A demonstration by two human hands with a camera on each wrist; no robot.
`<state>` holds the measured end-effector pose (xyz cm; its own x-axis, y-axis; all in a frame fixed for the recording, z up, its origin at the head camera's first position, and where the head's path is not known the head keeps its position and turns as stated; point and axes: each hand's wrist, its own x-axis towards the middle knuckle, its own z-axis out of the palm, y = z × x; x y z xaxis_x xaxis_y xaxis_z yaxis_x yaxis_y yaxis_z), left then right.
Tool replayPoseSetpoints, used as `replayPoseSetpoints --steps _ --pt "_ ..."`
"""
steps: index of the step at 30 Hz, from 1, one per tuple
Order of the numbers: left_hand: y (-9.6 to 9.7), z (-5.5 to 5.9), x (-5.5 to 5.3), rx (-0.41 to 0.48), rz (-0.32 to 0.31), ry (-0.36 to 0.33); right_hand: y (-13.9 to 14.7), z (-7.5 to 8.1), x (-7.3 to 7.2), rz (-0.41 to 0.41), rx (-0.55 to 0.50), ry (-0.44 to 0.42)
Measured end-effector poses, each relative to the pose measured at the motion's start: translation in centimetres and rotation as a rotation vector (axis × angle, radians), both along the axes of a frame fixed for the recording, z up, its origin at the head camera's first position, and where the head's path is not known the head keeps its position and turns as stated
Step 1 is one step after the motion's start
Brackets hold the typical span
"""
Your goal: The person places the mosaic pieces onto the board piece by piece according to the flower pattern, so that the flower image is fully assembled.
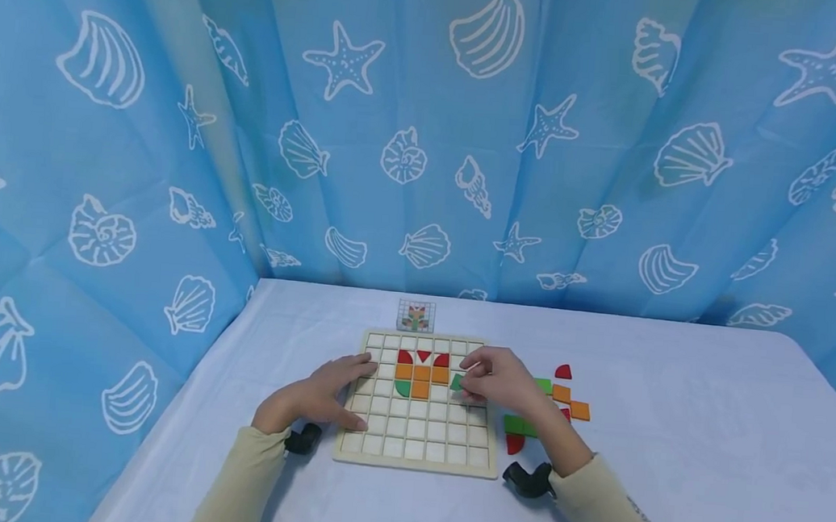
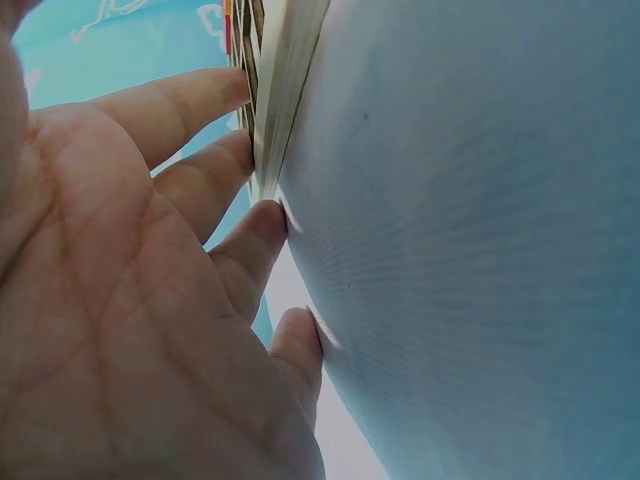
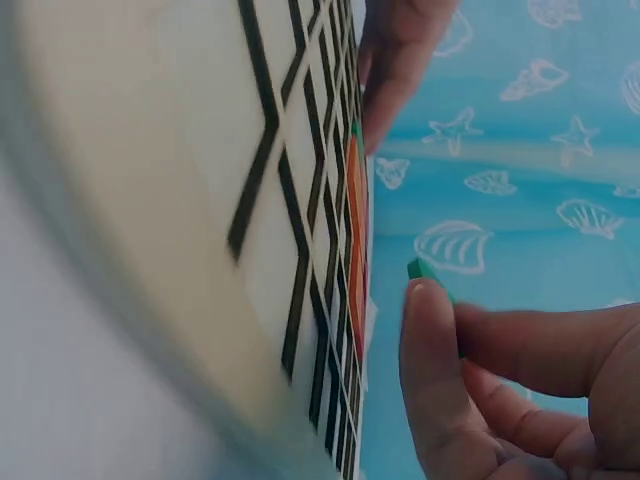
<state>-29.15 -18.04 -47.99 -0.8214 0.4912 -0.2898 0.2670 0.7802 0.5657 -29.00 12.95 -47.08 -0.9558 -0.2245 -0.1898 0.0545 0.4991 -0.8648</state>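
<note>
A pale wooden grid board lies on the white-covered table. Red pieces, orange squares and a green quarter-round fill some of its upper cells. My left hand is spread at the board's left side; in the left wrist view, fingertips touch the board's edge. Over the board's right part, my right hand pinches a small green tile between thumb and finger. The right wrist view shows this green tile above the grid, mostly covered by the fingertips.
Behind the board lies a small pattern card with a coloured design. Loose pieces sit right of the board, including a red one, an orange square and green squares. A blue shell-print curtain hangs behind the table.
</note>
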Motion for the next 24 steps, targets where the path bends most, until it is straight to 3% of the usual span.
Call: replayPoseSetpoints --steps 7,15,24 --pt "0.0 -0.2 0.1 0.008 -0.012 -0.002 -1.2 -0.7 -0.3 0.011 0.078 -0.008" --pt "-0.2 0.0 0.2 0.024 -0.020 0.000 -1.7 -1.4 -0.2 0.072 0.155 0.130" --pt "0.1 0.0 0.2 0.010 -0.007 0.007 -1.6 -1.6 -0.2 0.118 0.206 0.168"
